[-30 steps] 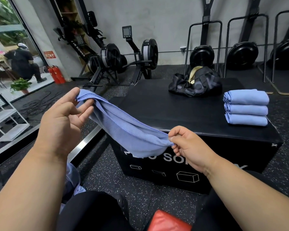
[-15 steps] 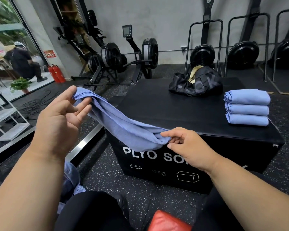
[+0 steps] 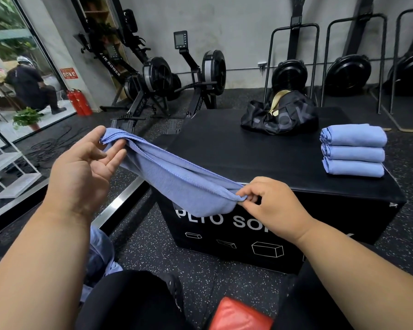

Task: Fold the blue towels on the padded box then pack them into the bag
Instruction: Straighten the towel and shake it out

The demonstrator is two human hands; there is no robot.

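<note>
One blue towel (image 3: 177,184) is held stretched above the padded box (image 3: 236,158). Its ends are pinched by the left hand (image 3: 81,172) and right hand (image 3: 272,206)

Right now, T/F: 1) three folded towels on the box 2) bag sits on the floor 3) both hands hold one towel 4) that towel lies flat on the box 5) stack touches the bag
1) Three folded towels on the box: true.
2) False: the bag sits on the box.
3) The left hand and right hand hold one towel: true.
4) False: it hangs in the air between the hands.
5) False: the stack stands apart from the bag.
</note>
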